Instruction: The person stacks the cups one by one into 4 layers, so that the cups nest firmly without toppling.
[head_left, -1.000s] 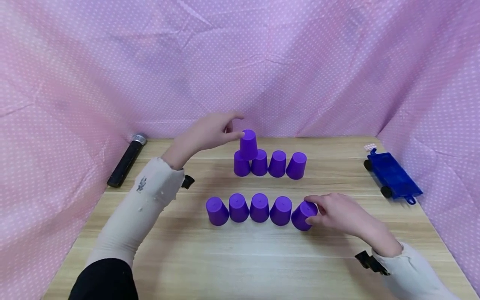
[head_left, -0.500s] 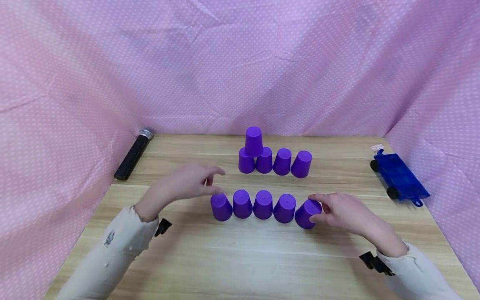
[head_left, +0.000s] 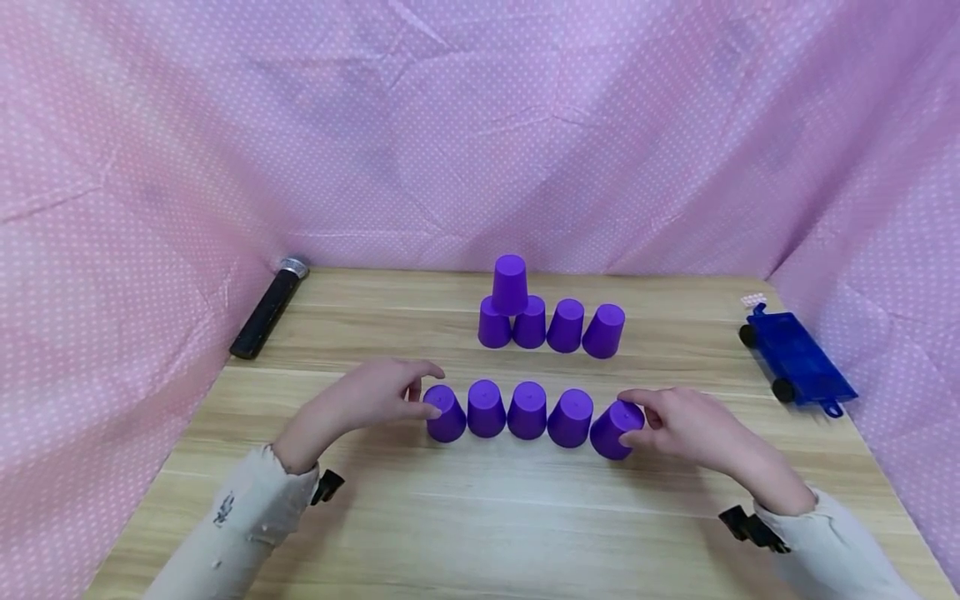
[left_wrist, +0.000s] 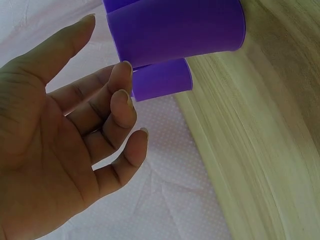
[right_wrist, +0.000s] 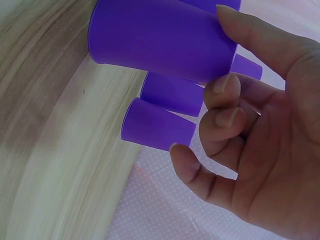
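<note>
Five-like purple cups aside, several purple cups stand upside down in a front row. My left hand (head_left: 367, 396) is at the leftmost front cup (head_left: 448, 423), thumb and fingers spread about its top. In the left wrist view the thumb is apart from this cup (left_wrist: 180, 30). On the row's other end, my right hand (head_left: 690, 427) pinches the rightmost front cup (head_left: 611, 432) near its top; the right wrist view has the thumb on the cup (right_wrist: 155, 40). Farther back stands a second row of upside-down cups (head_left: 566, 327), with one cup (head_left: 510, 285) resting across the two leftmost.
A black microphone (head_left: 266, 315) lies at the table's back left. At the right edge sits a blue toy trailer (head_left: 801, 357) with black wheels, beside a small pink-and-white item (head_left: 753, 299). Pink dotted cloth (head_left: 480, 133) hangs behind the wooden table (head_left: 480, 533).
My left hand has let go of the raised cup in the back row and come forward to the leftmost front cup. My right hand stays at the rightmost front cup.
</note>
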